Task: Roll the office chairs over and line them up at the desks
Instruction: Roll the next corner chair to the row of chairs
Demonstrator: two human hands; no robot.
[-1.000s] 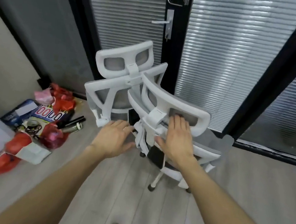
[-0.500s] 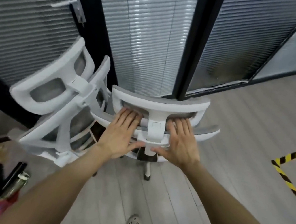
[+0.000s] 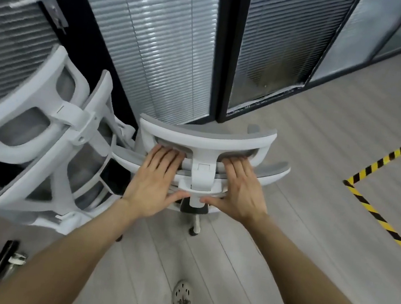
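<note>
Two white-framed office chairs with grey mesh stand by the glass wall. The near chair (image 3: 206, 139) is right in front of me, its headrest and backrest top seen from above. My left hand (image 3: 154, 184) grips the backrest top left of the headrest post, fingers curled over the edge. My right hand (image 3: 239, 191) grips it on the right side, thumb near the post. The second chair (image 3: 47, 144) stands to the left, tilted in view, its frame close beside the near chair. One castor of the near chair (image 3: 194, 230) shows below my hands.
A glass wall with blinds and black frames (image 3: 226, 51) stands just behind the chairs, with a door handle (image 3: 29, 0) at the upper left. Yellow-black floor tape (image 3: 378, 209) marks the right. Red packets and a dark bottle (image 3: 3, 260) lie bottom left. My shoe (image 3: 181, 296) is below.
Both hands went from reaching at the near chair to gripping its backrest top. The chair has turned square to me and my view has swung right, showing the taped floor.
</note>
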